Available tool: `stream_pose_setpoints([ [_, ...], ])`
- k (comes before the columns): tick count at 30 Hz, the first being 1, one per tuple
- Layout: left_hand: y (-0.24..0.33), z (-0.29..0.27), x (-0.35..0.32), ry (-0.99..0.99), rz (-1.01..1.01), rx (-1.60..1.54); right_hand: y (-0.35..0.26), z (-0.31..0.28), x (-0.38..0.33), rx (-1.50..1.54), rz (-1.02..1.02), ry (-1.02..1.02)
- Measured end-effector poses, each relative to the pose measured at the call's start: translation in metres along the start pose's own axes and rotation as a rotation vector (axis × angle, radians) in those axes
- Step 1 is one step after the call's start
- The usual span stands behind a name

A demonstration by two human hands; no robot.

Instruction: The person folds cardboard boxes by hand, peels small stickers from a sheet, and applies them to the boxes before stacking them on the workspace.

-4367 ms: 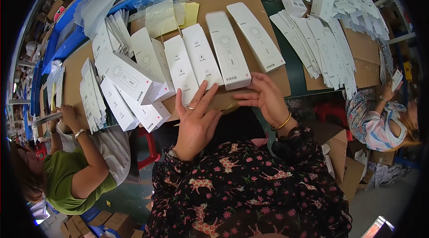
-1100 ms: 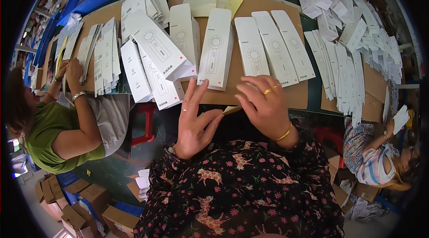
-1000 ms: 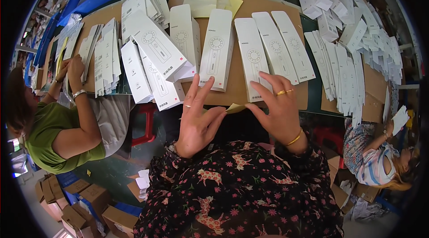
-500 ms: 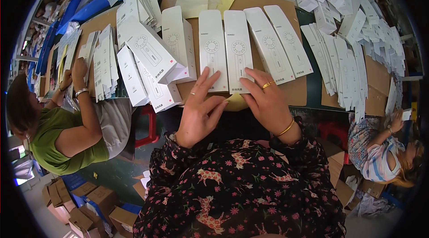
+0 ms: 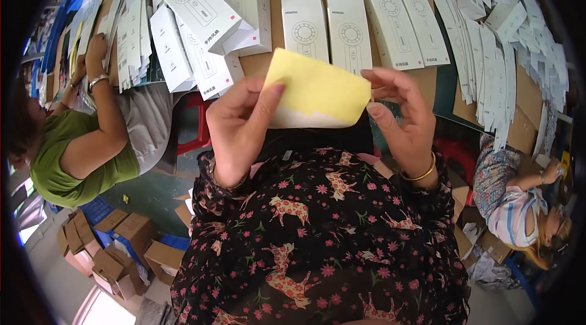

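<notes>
My left hand [image 5: 235,126] grips a yellow sheet of paper [image 5: 317,88] by its left end, with the thumb across the front. A pale strip runs along the sheet's lower edge. My right hand [image 5: 403,117] is at the sheet's right edge, its thumb and forefinger apart around the corner; I cannot tell whether it touches the paper. Just beyond the sheet, two long white boxes, a left one [image 5: 303,10] and a right one [image 5: 349,13], lie side by side, their near ends hidden behind the paper and my right hand. Both carry a printed outline of a handheld fan.
More white boxes lie to the right [image 5: 394,19] and in a pile on the left [image 5: 198,4]. Flat white cartons [image 5: 482,74] fill the right side. One co-worker in a green top [image 5: 85,154] sits left, another in a striped top [image 5: 519,218] right. Brown cartons [image 5: 131,230] stand on the floor.
Both hands have come back from the white boxes toward my body. The yellow sheet, earlier low between them at the table edge, is now raised in my left hand. The view has shifted.
</notes>
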State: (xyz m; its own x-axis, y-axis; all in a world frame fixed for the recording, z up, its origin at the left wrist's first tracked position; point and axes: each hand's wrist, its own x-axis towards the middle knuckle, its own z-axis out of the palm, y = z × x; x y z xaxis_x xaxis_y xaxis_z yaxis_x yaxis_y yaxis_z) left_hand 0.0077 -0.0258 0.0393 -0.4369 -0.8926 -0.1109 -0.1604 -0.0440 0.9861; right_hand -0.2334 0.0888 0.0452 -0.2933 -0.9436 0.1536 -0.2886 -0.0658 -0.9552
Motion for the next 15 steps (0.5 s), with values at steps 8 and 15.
stream_pose_setpoints([
  [8, 0.0, 0.007, 0.006, -0.041, -0.019, -0.391, 0.001, 0.024, 0.004, 0.294, 0.18, 0.091],
  [15, -0.002, 0.017, 0.009, -0.067, 0.003, -0.385, -0.01, 0.028, 0.019, -0.52, -0.54, 0.122],
])
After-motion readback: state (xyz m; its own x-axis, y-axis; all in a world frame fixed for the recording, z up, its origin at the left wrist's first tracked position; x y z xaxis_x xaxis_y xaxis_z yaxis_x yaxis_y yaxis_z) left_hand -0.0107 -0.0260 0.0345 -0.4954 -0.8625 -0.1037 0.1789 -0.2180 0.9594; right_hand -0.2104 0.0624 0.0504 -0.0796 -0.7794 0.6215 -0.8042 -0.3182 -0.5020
